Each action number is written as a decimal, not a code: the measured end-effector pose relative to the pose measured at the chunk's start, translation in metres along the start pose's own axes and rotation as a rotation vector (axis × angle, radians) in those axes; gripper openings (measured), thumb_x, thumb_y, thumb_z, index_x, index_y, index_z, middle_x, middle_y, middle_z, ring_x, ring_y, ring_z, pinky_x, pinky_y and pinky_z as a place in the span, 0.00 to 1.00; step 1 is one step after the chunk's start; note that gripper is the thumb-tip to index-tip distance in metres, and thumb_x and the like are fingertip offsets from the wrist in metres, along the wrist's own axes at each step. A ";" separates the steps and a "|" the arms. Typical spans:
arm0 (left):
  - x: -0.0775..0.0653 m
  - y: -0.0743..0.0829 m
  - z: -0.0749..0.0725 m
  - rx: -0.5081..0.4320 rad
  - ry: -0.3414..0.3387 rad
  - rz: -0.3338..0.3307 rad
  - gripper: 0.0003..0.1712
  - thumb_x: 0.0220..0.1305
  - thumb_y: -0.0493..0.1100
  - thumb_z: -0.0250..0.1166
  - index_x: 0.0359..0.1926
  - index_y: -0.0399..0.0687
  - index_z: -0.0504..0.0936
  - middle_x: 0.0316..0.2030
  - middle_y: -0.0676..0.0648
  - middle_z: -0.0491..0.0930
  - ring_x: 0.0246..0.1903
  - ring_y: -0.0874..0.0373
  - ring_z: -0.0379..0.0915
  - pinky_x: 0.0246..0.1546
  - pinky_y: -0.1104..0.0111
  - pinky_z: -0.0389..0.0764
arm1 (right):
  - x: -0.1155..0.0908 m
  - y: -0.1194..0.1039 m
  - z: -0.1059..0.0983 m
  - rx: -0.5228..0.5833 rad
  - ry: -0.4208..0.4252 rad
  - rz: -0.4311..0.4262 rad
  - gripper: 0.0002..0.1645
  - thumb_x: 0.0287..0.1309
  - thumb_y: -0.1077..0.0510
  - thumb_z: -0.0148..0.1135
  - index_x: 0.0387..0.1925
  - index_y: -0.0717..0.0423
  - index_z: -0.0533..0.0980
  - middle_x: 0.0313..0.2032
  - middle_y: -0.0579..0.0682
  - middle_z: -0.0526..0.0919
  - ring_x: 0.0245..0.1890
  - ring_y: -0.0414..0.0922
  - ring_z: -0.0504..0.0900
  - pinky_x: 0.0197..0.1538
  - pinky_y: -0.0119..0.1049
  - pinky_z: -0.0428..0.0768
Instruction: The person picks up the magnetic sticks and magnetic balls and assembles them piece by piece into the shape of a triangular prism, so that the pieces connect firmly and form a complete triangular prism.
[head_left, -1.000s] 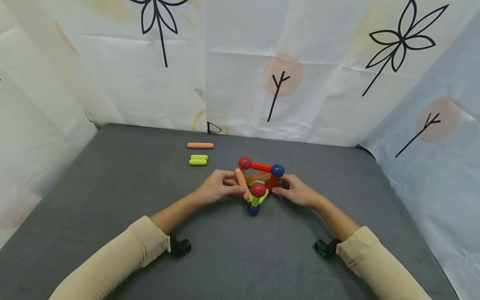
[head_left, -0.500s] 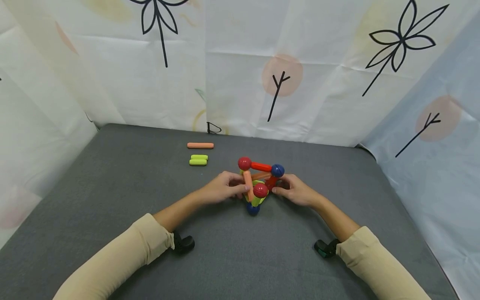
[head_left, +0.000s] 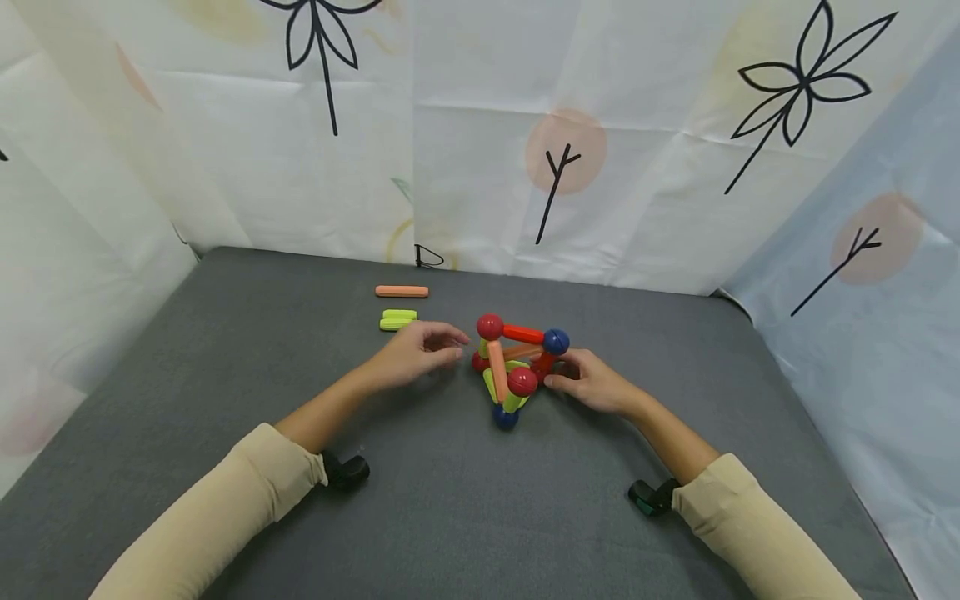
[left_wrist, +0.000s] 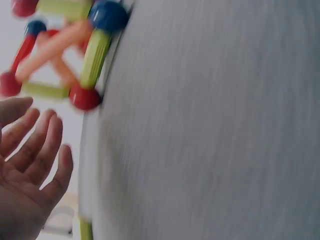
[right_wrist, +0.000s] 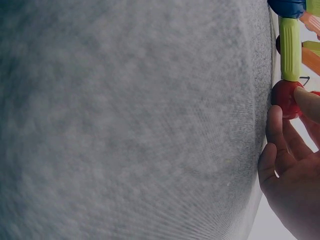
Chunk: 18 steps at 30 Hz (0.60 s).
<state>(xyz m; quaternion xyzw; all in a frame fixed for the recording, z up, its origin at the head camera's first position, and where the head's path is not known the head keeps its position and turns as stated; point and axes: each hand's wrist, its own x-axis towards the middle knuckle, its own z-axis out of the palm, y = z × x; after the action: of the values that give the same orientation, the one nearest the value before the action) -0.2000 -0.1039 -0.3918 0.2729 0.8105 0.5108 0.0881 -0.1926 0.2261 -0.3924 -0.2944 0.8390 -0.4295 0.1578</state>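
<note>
A framework of colored rods and balls stands mid-table in the head view. Its top has a red ball [head_left: 491, 327], a blue ball [head_left: 556, 341] and a nearer red ball [head_left: 522, 382], with a red rod [head_left: 522, 334] along the back and an orange rod [head_left: 498, 372] down the left side. A blue ball [head_left: 506, 417] forms the front bottom corner. My left hand [head_left: 417, 354] is off the framework's left side, fingers spread and holding nothing. My right hand [right_wrist: 295, 160] grips a red ball [right_wrist: 286, 98] at the bottom right corner, thumb and fingertips on it.
Beyond my left hand lie two lime-green rods [head_left: 397, 320] side by side, and an orange rod [head_left: 402, 292] farther back. Dark grey cloth [head_left: 480, 517] covers the table. A patterned white curtain [head_left: 480, 192] rises at its back edge.
My left hand set the orange rod between the two red balls on the left side, let go, and drew back to the left. My right hand stayed in place.
</note>
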 end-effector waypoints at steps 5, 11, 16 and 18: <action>-0.006 -0.018 -0.031 0.189 0.251 0.005 0.17 0.62 0.33 0.69 0.53 0.35 0.82 0.45 0.42 0.85 0.45 0.50 0.81 0.47 0.55 0.80 | 0.000 0.000 -0.001 -0.002 0.000 0.006 0.21 0.67 0.65 0.59 0.60 0.65 0.74 0.52 0.57 0.82 0.43 0.49 0.80 0.47 0.38 0.77; -0.010 -0.039 -0.052 0.335 0.284 -0.061 0.19 0.60 0.32 0.70 0.53 0.36 0.82 0.47 0.39 0.84 0.48 0.45 0.80 0.49 0.50 0.77 | 0.000 0.000 -0.001 0.000 -0.006 0.005 0.22 0.67 0.64 0.59 0.61 0.65 0.74 0.53 0.58 0.82 0.45 0.49 0.80 0.49 0.39 0.77; -0.012 -0.044 -0.057 0.395 0.223 -0.106 0.21 0.60 0.34 0.71 0.54 0.36 0.81 0.45 0.38 0.85 0.46 0.45 0.81 0.47 0.50 0.78 | 0.001 -0.001 -0.001 0.009 -0.011 0.012 0.22 0.68 0.64 0.59 0.61 0.64 0.74 0.55 0.58 0.81 0.48 0.49 0.80 0.51 0.40 0.77; -0.012 -0.044 -0.056 0.413 0.211 -0.115 0.21 0.60 0.34 0.71 0.55 0.37 0.80 0.44 0.39 0.85 0.43 0.46 0.82 0.44 0.51 0.79 | 0.000 -0.001 -0.001 0.006 -0.010 0.010 0.22 0.68 0.64 0.59 0.61 0.65 0.74 0.54 0.58 0.81 0.47 0.49 0.80 0.50 0.40 0.77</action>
<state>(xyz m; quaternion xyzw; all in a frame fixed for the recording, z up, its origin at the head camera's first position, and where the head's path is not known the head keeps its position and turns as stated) -0.2293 -0.1687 -0.4055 0.1838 0.9166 0.3540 -0.0259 -0.1929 0.2258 -0.3911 -0.2922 0.8383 -0.4298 0.1651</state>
